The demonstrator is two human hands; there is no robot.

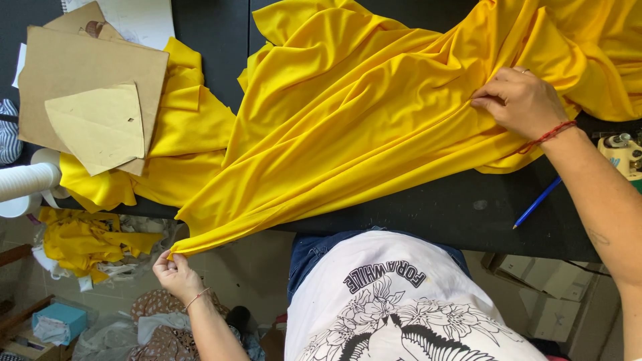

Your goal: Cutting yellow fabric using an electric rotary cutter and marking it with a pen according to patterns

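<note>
Black worktable [461,214] draped with yellow fabric [361,127], pulled between two hands.
Off the table's near edge, the left hand [175,273] pinches the cloth's gathered corner, fingers closed; the right hand [521,101] presses on the folds, fingertips curled into a crease. Cardboard patterns [87,93] lie at left, a blue pencil [537,202] near the right forearm.

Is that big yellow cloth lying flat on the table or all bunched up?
Bunched. The yellow cloth lies in long folds, pulled between the left hand and right hand.
</note>
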